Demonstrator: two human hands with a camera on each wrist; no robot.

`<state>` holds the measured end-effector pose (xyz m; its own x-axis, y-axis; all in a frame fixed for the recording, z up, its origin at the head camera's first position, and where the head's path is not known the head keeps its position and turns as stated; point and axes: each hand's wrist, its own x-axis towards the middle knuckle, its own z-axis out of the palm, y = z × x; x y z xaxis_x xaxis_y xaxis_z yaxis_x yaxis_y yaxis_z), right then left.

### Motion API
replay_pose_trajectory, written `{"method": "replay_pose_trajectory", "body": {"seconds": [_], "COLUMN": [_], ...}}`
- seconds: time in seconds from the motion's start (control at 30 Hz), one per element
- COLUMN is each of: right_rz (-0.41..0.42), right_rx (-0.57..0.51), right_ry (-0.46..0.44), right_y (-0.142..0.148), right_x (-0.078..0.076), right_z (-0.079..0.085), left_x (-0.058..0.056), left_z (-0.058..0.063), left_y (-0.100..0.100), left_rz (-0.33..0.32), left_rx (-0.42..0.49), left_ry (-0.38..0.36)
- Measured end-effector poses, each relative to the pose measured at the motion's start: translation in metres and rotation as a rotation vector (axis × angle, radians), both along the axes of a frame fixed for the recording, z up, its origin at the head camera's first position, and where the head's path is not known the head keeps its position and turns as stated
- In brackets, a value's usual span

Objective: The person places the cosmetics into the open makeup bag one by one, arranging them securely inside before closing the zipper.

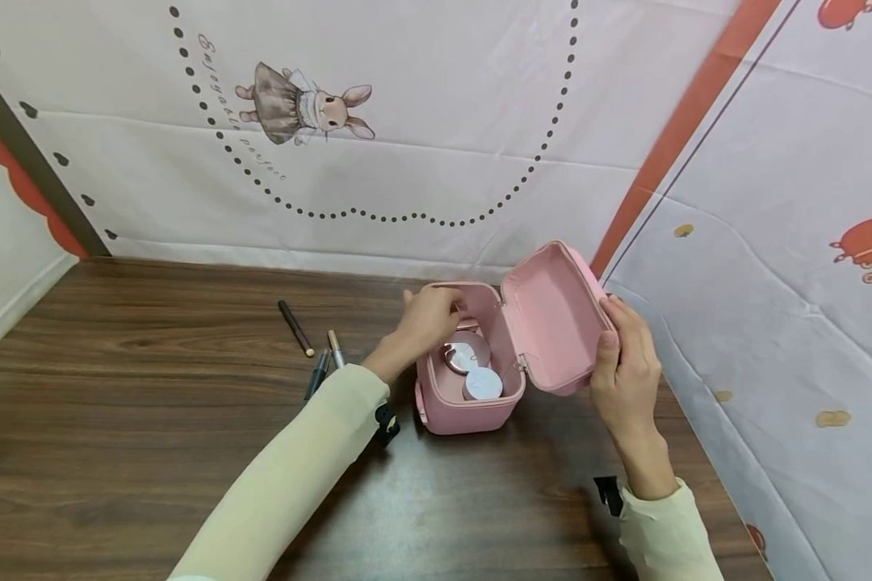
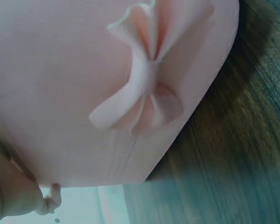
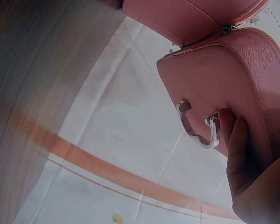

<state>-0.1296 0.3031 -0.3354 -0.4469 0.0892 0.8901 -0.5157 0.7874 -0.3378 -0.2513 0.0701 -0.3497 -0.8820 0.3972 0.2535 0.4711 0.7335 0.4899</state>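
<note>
A pink cosmetic case [image 1: 472,418] stands on the table with its lid [image 1: 552,311] tipped back to the right. My right hand [image 1: 628,363] grips the lid's outer edge, thumb on the inner side. In the right wrist view its fingers [image 3: 237,135] lie on the lid's top beside a silver-ringed handle [image 3: 196,133]. My left hand [image 1: 430,316] reaches over the left wall into the case, fingertips down near a rose-gold tube [image 1: 467,324]; I cannot tell whether they pinch anything. Inside are a shiny round compact [image 1: 467,353] and a white-lidded round jar [image 1: 483,384].
Left of the case on the wooden table [image 1: 153,420] lie a black pen-like stick [image 1: 295,328], a silver-and-gold tube [image 1: 337,349] and a dark tube [image 1: 318,374]. A pink bow [image 2: 144,84] decorates the case's front. Printed cloth walls [image 1: 436,121] rise behind and at the right.
</note>
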Motion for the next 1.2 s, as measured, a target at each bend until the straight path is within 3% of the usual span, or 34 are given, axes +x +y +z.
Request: {"method": "replay_pose_trajectory", "body": {"seconds": [0.17,0.33,0.47,0.63,0.87,1.2], "right_rz": [-0.001,-0.005,-0.001,-0.002,-0.003,0.002], "right_rx": [0.0,0.007,0.011,0.003,0.0,0.009], "right_ry": [0.0,-0.007,-0.012,-0.004,-0.001,0.002], "right_y": [0.0,0.0,0.0,-0.001,-0.002,-0.001], "right_x": [0.0,0.0,0.0,-0.001,0.001,0.001], "right_z": [-0.001,-0.001,-0.001,0.0,0.0,0.001], "left_x": [0.008,0.018,0.03,0.04,0.046,0.052], "left_z": [0.008,0.018,0.026,0.029,0.023,-0.006], "left_y": [-0.018,-0.045,-0.07,-0.102,-0.138,-0.18], "left_rz": [-0.062,-0.133,-0.171,-0.171,-0.125,-0.036], "left_rx": [0.165,0.275,0.308,0.31,0.307,0.282], "left_ry": [0.008,0.055,0.08,0.111,0.077,-0.04]}}
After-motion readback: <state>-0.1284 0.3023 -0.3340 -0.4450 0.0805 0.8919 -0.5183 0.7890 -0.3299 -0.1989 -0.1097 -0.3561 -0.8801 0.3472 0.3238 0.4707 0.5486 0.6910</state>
